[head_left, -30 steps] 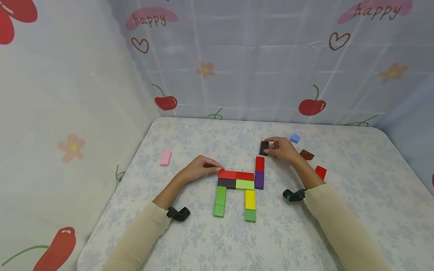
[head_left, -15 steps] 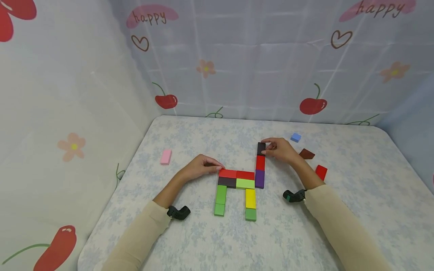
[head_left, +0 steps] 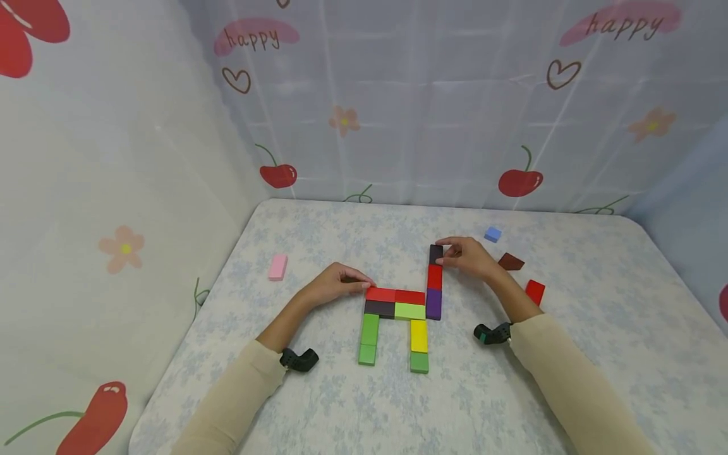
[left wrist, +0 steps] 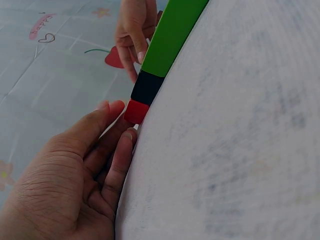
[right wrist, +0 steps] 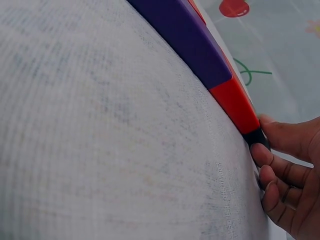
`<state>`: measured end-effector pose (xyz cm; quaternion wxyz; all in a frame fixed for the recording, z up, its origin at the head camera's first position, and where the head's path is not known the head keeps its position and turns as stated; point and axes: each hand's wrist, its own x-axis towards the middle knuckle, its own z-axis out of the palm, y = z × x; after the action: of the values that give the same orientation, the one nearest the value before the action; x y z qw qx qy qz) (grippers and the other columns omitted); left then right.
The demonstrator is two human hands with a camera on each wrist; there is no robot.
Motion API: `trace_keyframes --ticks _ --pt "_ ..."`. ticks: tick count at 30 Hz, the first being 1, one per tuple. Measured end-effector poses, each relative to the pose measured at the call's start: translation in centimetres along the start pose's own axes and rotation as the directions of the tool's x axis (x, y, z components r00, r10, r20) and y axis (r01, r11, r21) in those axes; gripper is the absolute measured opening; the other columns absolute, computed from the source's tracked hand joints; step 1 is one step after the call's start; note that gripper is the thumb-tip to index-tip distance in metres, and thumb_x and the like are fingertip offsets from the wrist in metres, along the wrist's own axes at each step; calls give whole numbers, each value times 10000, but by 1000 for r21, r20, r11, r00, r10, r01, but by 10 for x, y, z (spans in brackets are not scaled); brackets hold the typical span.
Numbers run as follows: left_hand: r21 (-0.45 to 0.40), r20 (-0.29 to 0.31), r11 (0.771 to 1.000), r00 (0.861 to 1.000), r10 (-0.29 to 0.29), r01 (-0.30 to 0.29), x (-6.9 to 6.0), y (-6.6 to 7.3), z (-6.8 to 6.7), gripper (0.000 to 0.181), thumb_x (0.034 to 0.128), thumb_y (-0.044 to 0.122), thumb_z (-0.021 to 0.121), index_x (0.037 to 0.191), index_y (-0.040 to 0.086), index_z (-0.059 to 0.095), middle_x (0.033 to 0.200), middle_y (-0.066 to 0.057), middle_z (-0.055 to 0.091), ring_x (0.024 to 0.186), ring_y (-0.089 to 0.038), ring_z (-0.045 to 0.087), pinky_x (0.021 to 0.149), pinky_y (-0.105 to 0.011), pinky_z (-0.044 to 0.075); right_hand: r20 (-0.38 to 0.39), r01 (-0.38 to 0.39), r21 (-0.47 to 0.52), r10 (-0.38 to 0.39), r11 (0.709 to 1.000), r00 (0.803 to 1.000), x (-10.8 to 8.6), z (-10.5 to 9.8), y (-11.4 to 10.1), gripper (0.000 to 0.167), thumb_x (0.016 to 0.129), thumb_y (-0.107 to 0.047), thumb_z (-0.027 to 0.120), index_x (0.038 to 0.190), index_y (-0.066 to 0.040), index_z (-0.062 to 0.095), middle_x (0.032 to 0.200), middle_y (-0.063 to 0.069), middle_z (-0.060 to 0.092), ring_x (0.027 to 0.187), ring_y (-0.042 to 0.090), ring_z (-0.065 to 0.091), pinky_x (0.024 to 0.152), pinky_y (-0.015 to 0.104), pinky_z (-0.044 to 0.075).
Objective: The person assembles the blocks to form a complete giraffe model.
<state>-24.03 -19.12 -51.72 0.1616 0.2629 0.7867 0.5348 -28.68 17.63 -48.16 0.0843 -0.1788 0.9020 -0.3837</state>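
Observation:
On the patterned tabletop, flat coloured blocks lie edge to edge in a four-legged animal-like figure. My right hand (head_left: 469, 258) pinches a black block (head_left: 436, 254) between thumb and fingertip. That block tops a column over a red block (head_left: 435, 277) and a purple block (head_left: 434, 304). With its fingertips, my left hand (head_left: 335, 281) touches the left end of another red block (head_left: 380, 294) in the body's top row. Below it sit a dark block (head_left: 379, 308) and a lime block (head_left: 409, 311). A green block (head_left: 370, 328) and a yellow block (head_left: 418, 336) extend downward, each ending in a smaller green block.
A pink block (head_left: 277, 267) lies alone on the left. Beyond my right hand are a small blue block (head_left: 493, 234), a brown piece (head_left: 511, 261) and a red block (head_left: 534, 292) beside my forearm. Patterned curtains stand behind the table's far edge.
My right hand has brought the black block left and slightly down, so it now lines up against the top of the red column block. My left hand stays at the body's left end.

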Motion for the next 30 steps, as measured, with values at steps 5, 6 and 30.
trace_keyframes --ticks 5,6,30 --pt "1 1 1000 1000 14 -14 -1 1 -1 179 968 238 725 1109 164 808 1075 15 768 991 -160 668 784 -279 515 -21 -3 -11 3 1000 1000 0 2 -2 462 932 -122 755 1354 12 620 924 125 709 811 247 596 674 337 469" --pt "1 0 1000 1000 16 -16 -1 1 -1 177 967 241 726 1106 169 809 1073 16 768 978 -162 664 774 -279 513 -24 -5 -14 4 1000 1000 1 3 -3 462 933 -125 754 1354 11 620 926 128 709 814 249 596 677 339 471" --pt "-7 1 1000 1000 6 -6 -2 2 0 184 967 228 726 1106 138 807 1067 -2 769 925 -142 652 740 -263 509 -259 85 -43 -93 995 961 -89 -57 -17 365 1013 -226 663 1332 -51 657 972 138 717 794 204 707 685 234 529"
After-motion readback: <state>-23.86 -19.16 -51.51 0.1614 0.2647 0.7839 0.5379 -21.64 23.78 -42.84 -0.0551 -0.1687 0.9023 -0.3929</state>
